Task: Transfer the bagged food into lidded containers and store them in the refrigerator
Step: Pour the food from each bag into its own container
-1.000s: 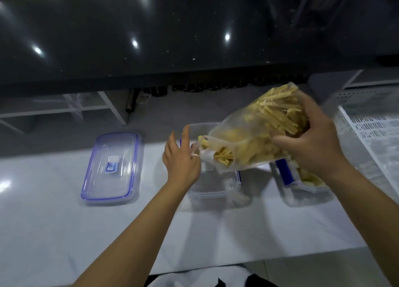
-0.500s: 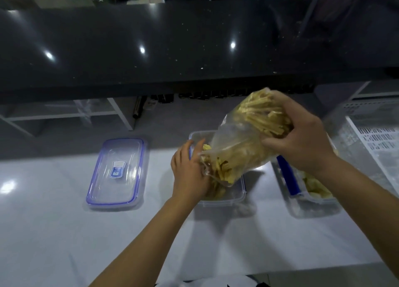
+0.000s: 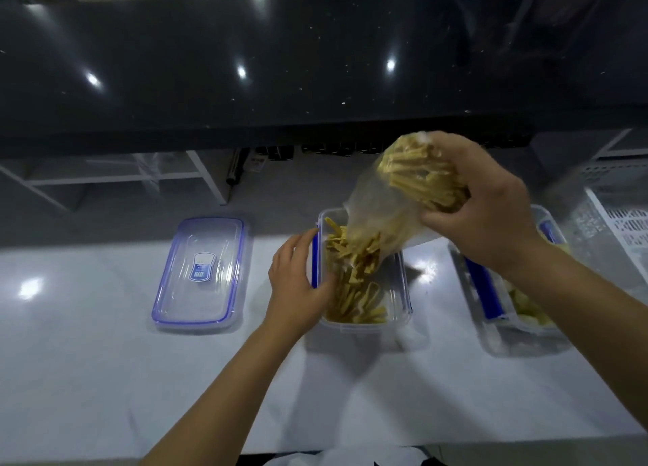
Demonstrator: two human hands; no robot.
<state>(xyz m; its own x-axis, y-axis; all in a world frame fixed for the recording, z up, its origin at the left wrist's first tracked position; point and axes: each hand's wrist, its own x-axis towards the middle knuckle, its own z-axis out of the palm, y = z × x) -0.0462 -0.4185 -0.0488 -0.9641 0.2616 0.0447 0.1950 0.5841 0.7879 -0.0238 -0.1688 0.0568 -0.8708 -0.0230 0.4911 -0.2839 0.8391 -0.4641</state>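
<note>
You are working at a white surface [image 3: 105, 378], with a dark, glossy ledge [image 3: 245, 62] running along behind its far edge. A white perforated rack [image 3: 624, 220] is sitting just past the right edge.

By the far right corner a second container [image 3: 508, 329] is standing, clear with a blue clasp. It is holding some pale food, too blurred to name.

Left of the middle, near the far edge, a clear lid [image 3: 201, 272] with a blue rim and a blue label is lying flat, well apart from the rest.

The open container [image 3: 364, 325] is standing at the middle of the far edge, its long side pointing away from you.

Above it you are tipping a clear plastic bag [image 3: 382, 202], mouth down and bottom up to the right. Its mouth is hanging just inside the far half of the open container.

Your right hand [image 3: 480, 216] is gripping the raised bottom of the bag, fingers [image 3: 441, 216] curled round the bunched plastic and the food inside it.

Your left hand [image 3: 298, 283] is holding the left wall of the open container: the fingers are lying along the blue clasp outside while the thumb is hooking over the rim.

Yellow food strips [image 3: 354, 290] are spilling out of the bag's mouth and piling along the open container's floor toward its near end. More are packed in the bag's raised bottom.
</note>
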